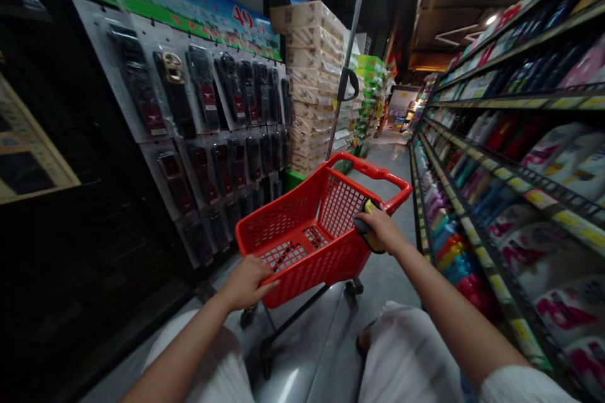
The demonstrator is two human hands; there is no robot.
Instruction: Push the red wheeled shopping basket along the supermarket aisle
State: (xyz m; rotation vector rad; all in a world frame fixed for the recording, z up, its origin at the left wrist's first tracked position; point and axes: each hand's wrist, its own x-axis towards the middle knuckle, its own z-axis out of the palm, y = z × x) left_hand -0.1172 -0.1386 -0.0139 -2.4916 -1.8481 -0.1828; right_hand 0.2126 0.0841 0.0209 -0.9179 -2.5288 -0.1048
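Red plastic lattice-sided shopping cart (326, 259), its end gripped, seemingly for steadiness, by the half-curled left hand (249, 279); right hand (382, 228) closed round yellow-and-grey cloth (371, 240) against its side.

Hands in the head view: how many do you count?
2. The left hand is on the red cart's basket rim, at the end away from the handle; the right hand holds a yellow-and-grey cloth near the handle.

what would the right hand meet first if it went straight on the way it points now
Probably the side of the red shopping cart: the right hand points toward it, holding a yellow and grey cloth close to it; contact is hard to judge.
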